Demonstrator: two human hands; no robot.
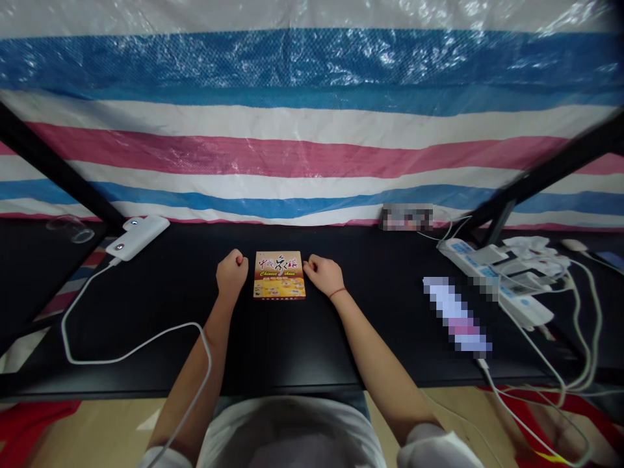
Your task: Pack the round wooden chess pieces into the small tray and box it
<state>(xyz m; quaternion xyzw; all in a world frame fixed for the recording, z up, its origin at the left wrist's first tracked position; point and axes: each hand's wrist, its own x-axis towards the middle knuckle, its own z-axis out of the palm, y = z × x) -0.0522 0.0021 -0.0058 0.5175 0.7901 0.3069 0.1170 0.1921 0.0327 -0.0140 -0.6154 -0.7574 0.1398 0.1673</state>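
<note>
A flat yellow and brown Chinese chess box (279,275) lies on the black table (297,351), its printed lid facing up. My left hand (231,273) rests on the table just left of the box, curled into a fist with nothing visible in it. On the other side, my right hand (323,273) is likewise a closed fist, close to the box's right edge. A thin reddish string circles my right wrist. Neither hand grips the box.
A white device (141,237) with a cable (141,344) stands at the left. To the right are a blurred-out phone-like object (455,315), a white power strip (511,296) with chargers and cables, and another blurred item (406,218). A striped plastic sheet (302,156) hangs behind.
</note>
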